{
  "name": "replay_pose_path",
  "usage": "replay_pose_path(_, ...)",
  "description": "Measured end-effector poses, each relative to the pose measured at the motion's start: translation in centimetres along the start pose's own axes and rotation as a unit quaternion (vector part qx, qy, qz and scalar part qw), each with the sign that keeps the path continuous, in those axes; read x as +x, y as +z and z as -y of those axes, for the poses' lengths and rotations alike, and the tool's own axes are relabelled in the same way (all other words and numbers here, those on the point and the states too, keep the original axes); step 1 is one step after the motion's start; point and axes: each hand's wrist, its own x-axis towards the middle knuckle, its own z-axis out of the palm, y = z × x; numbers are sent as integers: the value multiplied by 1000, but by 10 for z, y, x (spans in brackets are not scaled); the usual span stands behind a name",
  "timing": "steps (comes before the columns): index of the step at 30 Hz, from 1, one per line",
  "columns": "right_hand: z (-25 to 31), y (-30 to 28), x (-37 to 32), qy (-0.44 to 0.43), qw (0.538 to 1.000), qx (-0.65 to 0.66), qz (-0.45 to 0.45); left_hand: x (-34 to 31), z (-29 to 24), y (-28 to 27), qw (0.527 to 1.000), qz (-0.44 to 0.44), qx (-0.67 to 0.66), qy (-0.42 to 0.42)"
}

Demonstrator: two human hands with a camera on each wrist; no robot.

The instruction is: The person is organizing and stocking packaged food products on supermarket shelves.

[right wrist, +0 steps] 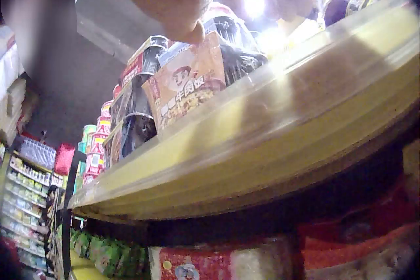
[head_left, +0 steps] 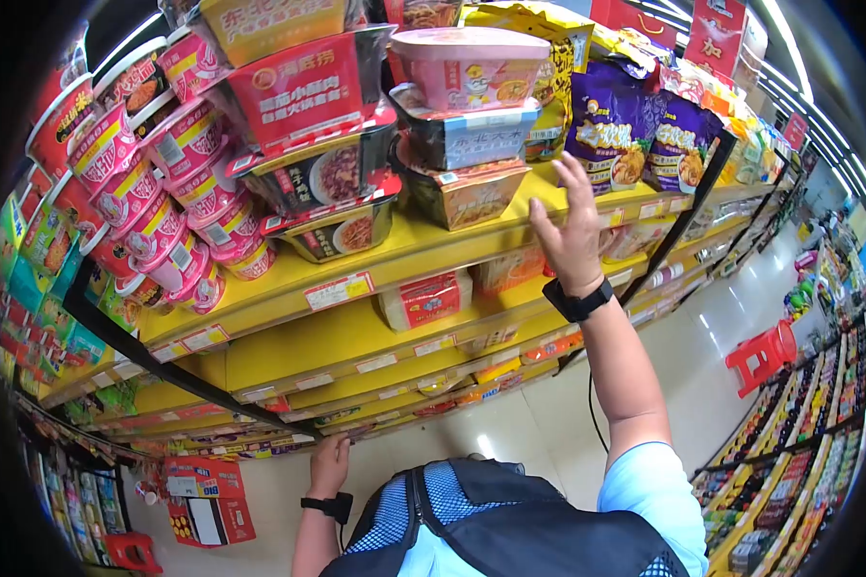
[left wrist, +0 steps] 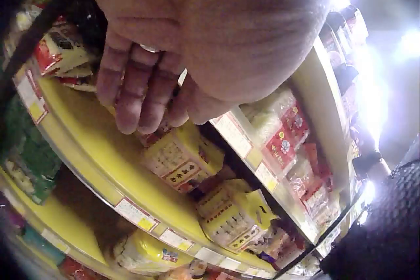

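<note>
My right hand (head_left: 574, 236) is raised at the front edge of the top yellow shelf (head_left: 510, 216), fingers spread and holding nothing. Just left of it stands a stack of boxed ready meals: a brown box (head_left: 471, 197) below, a pale blue box (head_left: 476, 135) and a pink tub (head_left: 471, 67) above. To its right are purple bags (head_left: 606, 130). The right wrist view has its fingertips overlapping the brown box (right wrist: 187, 83). Down by the lower shelves hangs my left hand (head_left: 329, 466), fingers loosely bent, nothing in it. Yellow packets (left wrist: 177, 158) appear past its fingers in the left wrist view.
Pink cup tubs (head_left: 178, 183) and more boxed meals (head_left: 318, 178) fill the shelf's left part. A black upright (head_left: 678, 207) stands right of my right hand. Red baskets (head_left: 762, 358) and a red carton (head_left: 207, 500) are on the floor (head_left: 510, 433).
</note>
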Motion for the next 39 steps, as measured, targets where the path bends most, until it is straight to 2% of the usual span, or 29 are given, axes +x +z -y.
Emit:
replay_pose_path(1, -3, -1, 3, -5, 1000, 13, 28, -5, -9, 2, 1000, 5, -4, -25)
replay_pose_path(4, -29, 2, 3, -44, 990, -5, 133, -9, -23, 22, 999, -4, -27, -29)
replay_pose_path(6, -38, 1, 0, -87, 976, -16, 199, -3, -44, 31, 1000, -12, -27, -5)
replay_pose_path(11, -38, 2, -2, -113, 978, -2, 173, 34, -111, 43, 998, -40, 5, 41)
replay_pose_path(13, -39, 4, -3, -113, 980, 5, 166, 45, -131, 52, 999, -39, -6, 28)
replay_pose_path(19, -43, 0, -1, -130, 976, 20, 173, 35, -135, 87, 998, -22, 4, 67)
replay_pose_path(21, -39, -9, 7, -61, 976, 112, 175, 31, -135, 88, 997, -14, 1, 78)
replay_pose_path(22, -36, -16, 15, -25, 971, 159, 176, 32, -135, 84, 998, -20, 9, 67)
replay_pose_path(26, -23, -60, 91, 0, 966, 250, 58, 15, -140, 66, 999, -36, 19, 27)
replay_pose_path(28, -29, -62, 121, -19, 964, 260, 60, 9, -132, 65, 998, -52, 23, 0)
replay_pose_path(29, -27, -56, 135, -38, 965, 254, 52, 5, -131, 65, 997, -64, 26, 33)
replay_pose_path(30, -26, -50, 149, -57, 966, 247, 46, 2, -131, 66, 997, -67, 33, 17)
replay_pose_path(34, -14, -37, 197, -100, 969, 204, 93, -3, -143, 56, 997, -68, 48, 6)
replay_pose_path(36, -14, -26, 204, -95, 959, 200, 179, -1, -162, 45, 994, -93, 61, 21)
replay_pose_path(37, -20, -18, 208, -149, 949, 167, 220, 0, -164, 44, 993, -99, 56, 28)
replay_pose_path(38, -10, -20, 204, -84, 943, 203, 250, 0, -165, 44, 992, -106, 51, 36)
replay_pose_path(39, -12, -18, 204, -80, 940, 227, 242, 1, -166, 44, 992, -113, 45, 42)
